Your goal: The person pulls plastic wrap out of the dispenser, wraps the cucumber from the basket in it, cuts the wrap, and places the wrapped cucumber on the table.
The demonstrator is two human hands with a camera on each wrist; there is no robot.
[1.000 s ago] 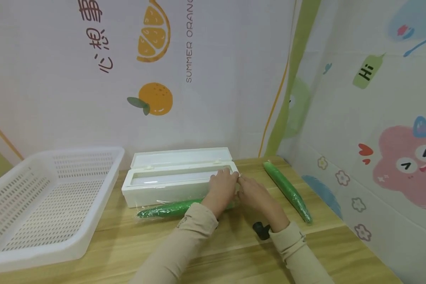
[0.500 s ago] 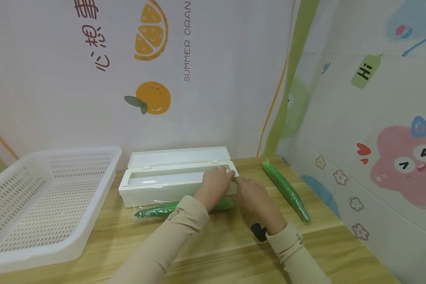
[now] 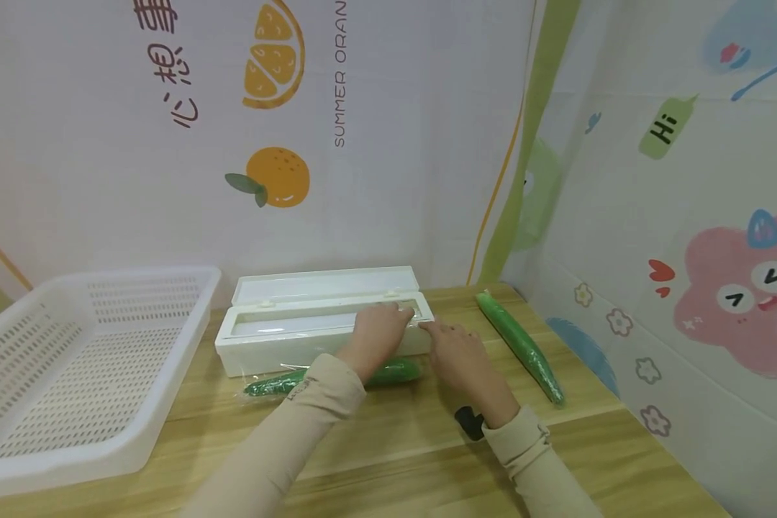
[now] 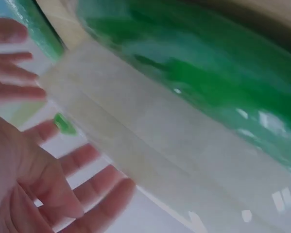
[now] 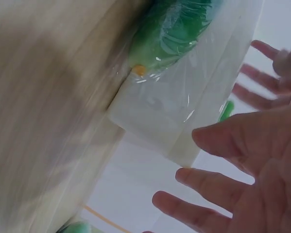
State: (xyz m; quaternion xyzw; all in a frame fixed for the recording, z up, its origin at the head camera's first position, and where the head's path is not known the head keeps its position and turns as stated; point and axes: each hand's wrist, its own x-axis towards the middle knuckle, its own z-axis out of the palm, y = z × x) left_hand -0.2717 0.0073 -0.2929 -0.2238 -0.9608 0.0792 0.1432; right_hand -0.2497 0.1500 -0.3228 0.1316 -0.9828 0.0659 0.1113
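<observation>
A long white box (image 3: pixel 311 354), its lid (image 3: pixel 326 282) raised at the back, looks like a cling film dispenser. My left hand (image 3: pixel 377 332) reaches over its top toward the right end, fingers spread and loosely bent across the edge. A small green piece (image 4: pixel 64 124) shows right by those fingertips in the left wrist view. My right hand (image 3: pixel 461 360) is at the box's right end, fingers extended, thumb and index fingertips close to the corner. A cucumber (image 3: pixel 395 372) in clear film lies along the box's front, partly hidden by my left forearm.
A second film-wrapped cucumber (image 3: pixel 521 347) lies at the right of the wooden table (image 3: pixel 414 460). On the left stands a white slotted basket (image 3: pixel 136 439). A printed cloth (image 3: pixel 388 201) hangs close behind the box. A black piece (image 3: pixel 469 423) sits beside my right wrist.
My left hand has moved left along the box, away from my right hand, which stays by the right end. More of the wrapped cucumber's right end shows now.
</observation>
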